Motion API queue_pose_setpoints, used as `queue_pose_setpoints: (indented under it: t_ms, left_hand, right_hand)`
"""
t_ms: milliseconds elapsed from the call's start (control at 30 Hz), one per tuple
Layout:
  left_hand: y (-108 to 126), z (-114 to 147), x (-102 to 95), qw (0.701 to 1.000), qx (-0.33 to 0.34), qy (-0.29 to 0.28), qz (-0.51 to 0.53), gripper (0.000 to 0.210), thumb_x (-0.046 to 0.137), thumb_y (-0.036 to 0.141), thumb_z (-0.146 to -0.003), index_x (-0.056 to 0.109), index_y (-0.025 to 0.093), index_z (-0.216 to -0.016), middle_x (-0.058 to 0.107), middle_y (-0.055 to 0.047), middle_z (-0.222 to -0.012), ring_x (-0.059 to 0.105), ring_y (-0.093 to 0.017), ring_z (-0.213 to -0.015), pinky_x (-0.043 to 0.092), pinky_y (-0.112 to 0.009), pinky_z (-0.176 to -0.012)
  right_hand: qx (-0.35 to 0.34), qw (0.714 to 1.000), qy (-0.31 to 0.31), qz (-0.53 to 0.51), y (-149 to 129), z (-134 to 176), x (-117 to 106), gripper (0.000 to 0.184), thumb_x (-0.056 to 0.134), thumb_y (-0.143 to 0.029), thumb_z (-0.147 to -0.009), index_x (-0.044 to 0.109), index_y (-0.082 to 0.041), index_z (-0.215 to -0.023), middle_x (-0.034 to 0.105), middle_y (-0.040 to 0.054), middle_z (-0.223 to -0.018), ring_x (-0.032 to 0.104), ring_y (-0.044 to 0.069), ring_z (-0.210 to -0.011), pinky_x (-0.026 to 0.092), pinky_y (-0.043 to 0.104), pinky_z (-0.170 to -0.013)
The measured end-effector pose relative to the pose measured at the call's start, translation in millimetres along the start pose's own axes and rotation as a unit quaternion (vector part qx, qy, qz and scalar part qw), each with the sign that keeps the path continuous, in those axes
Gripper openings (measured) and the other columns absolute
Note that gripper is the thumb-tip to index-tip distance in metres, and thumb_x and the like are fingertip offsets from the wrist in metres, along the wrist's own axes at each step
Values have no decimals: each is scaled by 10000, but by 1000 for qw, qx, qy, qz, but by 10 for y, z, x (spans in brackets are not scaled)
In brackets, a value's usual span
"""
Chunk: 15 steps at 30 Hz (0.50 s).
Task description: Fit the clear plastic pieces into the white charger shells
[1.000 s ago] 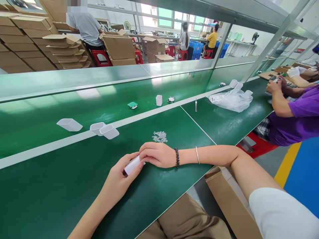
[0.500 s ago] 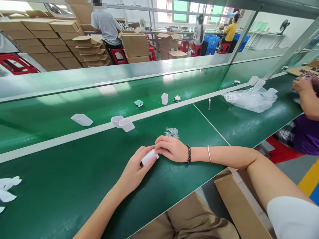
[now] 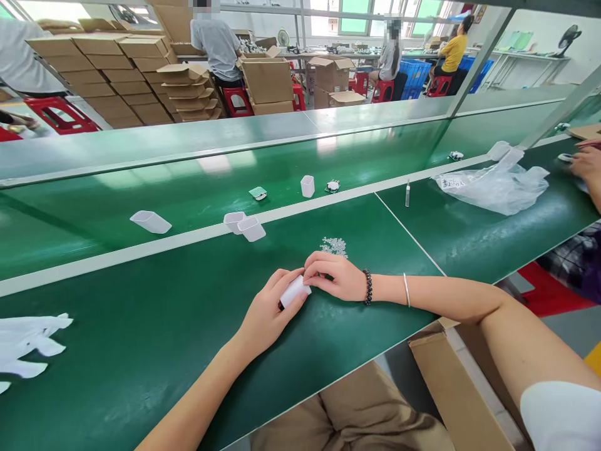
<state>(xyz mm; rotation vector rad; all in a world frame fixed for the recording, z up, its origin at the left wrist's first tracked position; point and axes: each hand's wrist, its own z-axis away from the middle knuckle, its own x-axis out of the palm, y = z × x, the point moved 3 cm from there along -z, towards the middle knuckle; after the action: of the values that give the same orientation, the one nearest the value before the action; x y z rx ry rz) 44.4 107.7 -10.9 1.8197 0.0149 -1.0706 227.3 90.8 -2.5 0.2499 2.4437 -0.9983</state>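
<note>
Your left hand (image 3: 261, 318) has its grip closed around a white casing (image 3: 293, 290) over the green worktop (image 3: 150, 338); your right hand (image 3: 342, 277) touches the casing's right end, its own grip hard to tell, with small clear pieces (image 3: 334, 245) lying just beyond

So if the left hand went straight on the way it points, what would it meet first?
Most likely the right hand, which is at the far end of the white piece that the left hand holds. The pile of small clear bits seems to lie beyond, though depth is hard to judge.
</note>
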Motion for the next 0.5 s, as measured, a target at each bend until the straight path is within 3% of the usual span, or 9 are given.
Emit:
queue_pose_setpoints:
  t_ms: [167,500]
  left_hand:
    - [15,9,-5,999,25,24,2,372,535,388,-965,569,214,-1293,582,-64,-1162,599,-175,-995,501,-320,-869]
    - [54,16,-6,1000,3,20,-5,419,539,426,-954,571,211,-1313,595,-65,-1154,620,-168,-932,514,-306,-793]
  right_hand:
    - [32,999,10,-21,-13,-7,-18,179,568,-258,-976,679,-171,-867,657,63,-909,593,137,-754,514,273,-671]
    - [81,995,21,-55,20,-22,-49,167,639,-276,-935,723,-188,-821,678,44,-880,592,128,-707,518,281,-646]
